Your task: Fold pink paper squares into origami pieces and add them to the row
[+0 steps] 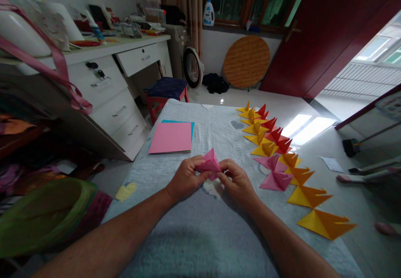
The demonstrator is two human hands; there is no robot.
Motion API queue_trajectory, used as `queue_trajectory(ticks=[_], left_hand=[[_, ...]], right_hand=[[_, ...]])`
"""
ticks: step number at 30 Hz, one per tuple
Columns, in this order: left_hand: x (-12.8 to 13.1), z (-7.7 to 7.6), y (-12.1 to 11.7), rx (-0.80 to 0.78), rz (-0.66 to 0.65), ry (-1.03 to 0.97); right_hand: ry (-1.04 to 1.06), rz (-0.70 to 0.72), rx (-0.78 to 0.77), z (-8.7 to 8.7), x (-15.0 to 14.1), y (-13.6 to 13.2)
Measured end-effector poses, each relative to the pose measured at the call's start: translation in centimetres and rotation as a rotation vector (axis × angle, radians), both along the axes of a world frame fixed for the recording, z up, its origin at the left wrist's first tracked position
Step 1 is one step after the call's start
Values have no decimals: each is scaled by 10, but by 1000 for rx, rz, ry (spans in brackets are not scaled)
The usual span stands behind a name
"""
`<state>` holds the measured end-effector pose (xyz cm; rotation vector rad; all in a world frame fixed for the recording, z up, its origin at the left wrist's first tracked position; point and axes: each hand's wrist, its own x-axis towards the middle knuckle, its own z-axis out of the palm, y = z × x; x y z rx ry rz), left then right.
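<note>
Between my two hands, just above the cloth-covered table [188, 228], is a pink folded paper [210, 161] with a pointed top. My left hand [189, 178] pinches its left side between thumb and fingers. The fingertips of my right hand [235, 182] are closed on its lower right corner. Beyond my left hand lies a stack of square paper [171, 137], pink on top with a blue edge showing behind. To the right stand rows of folded paper cranes: pink ones [277, 180], yellow ones [265, 147], red ones [283, 144] and orange-yellow ones [327, 224].
A stool with a dark blue seat [166, 88] stands past the table's far left corner. White drawers [115, 109] line the left side, with a green-lined bin [46, 215] below. A round wooden board [247, 61] leans against the far wall.
</note>
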<state>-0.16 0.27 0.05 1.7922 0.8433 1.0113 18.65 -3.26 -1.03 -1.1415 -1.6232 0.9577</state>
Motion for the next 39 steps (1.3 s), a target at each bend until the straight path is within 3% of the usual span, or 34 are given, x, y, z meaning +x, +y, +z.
queue_trajectory(ticks=[5, 10, 13, 16, 19, 22, 26, 32, 39], left_hand=[[1, 1, -2, 80, 42, 38], [1, -2, -1, 89, 78, 76], [2, -1, -3, 1, 118, 37], [6, 1, -6, -187, 133, -150], [11, 1, -8, -423, 89, -398], [14, -2, -6, -570, 30, -441], [15, -5, -6, -608, 17, -370], [15, -8, -5, -677, 55, -563], [15, -14, -6, -611, 3, -325]], right_hand=[[4, -41, 20, 0, 0, -1], [90, -98, -90, -2, -2, -2], [172, -141, -111, -4, -4, -1], [276, -155, -129, -6, -6, 0], [338, -147, -159, -6, -7, 1], [361, -149, -184, -5, -6, 1], [354, -129, -204, -2, -6, 1], [356, -114, -200, 2, -8, 1], [346, -88, -223, 2, -7, 1]])
